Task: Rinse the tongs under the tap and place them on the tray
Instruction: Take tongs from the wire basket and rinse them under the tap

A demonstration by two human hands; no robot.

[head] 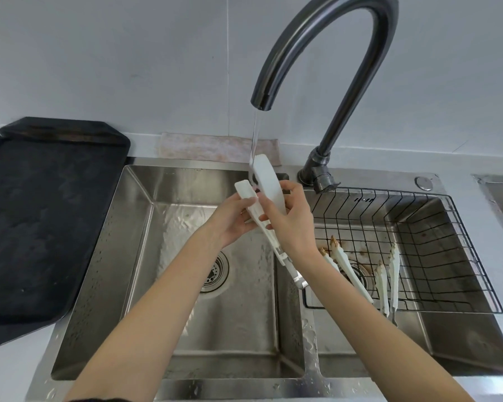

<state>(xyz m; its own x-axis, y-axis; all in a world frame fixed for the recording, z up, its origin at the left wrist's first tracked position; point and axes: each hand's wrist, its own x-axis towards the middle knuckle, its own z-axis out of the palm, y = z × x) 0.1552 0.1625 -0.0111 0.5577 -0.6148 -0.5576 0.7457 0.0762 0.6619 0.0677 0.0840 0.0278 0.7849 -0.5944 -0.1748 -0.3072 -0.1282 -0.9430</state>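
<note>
Pale grey wall backs one steel double sink (pixel 145 285) with one dark gooseneck tap (pixel 325 53) running. One black tray (pixel 41 221) lies left on the counter. One wire basket (pixel 418 227) in the right basin holds two soiled tongs (pixel 389 274). One white tongs (pixel 266 187) sits spread under the stream; left hand (pixel 230 219) and right hand (pixel 291 221) each curl around one arm.

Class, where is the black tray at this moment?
In the head view, the black tray lies on the counter at far left, beside the left sink basin and left of the faded cloth.
</note>
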